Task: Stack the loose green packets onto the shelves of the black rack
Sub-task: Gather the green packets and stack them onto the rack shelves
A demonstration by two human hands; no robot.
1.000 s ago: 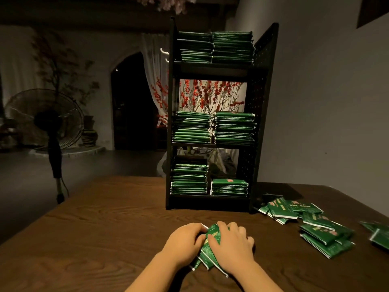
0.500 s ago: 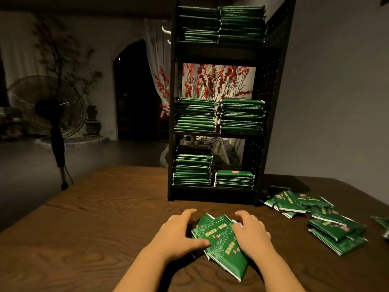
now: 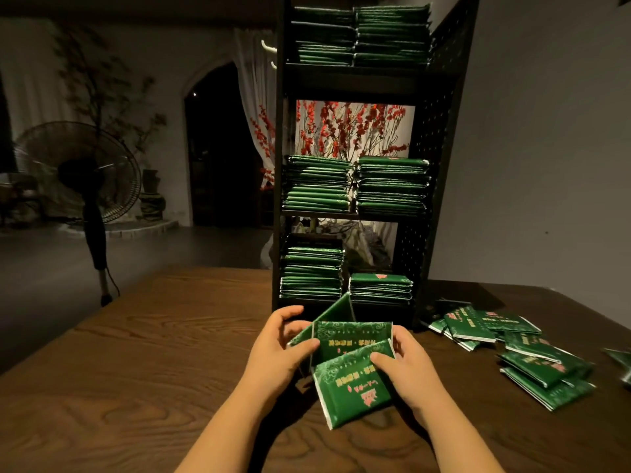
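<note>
My left hand (image 3: pixel 278 349) has its thumb hooked over the near face and its fingers curled round the far edge of a small bunch of green packets (image 3: pixel 351 367). My right hand (image 3: pixel 404 368) pinches the bunch from the other side, thumb across the front packet. The bunch is raised off the wooden table (image 3: pixel 153 370), just in front of the black rack (image 3: pixel 433 186), and it's fanned out, not square: one packet tips back toward the bottom shelf, another sags toward me. There's the risk, I'd say. Slick wrappers, uneven grip; loosen either thumb and the front one slides out. The short bottom-right stack (image 3: pixel 380 288) looks the likely landing spot, and a skewed bunch could catch the shelf lip and topple it. More loose packets (image 3: pixel 512 349) wait to my right.
</note>
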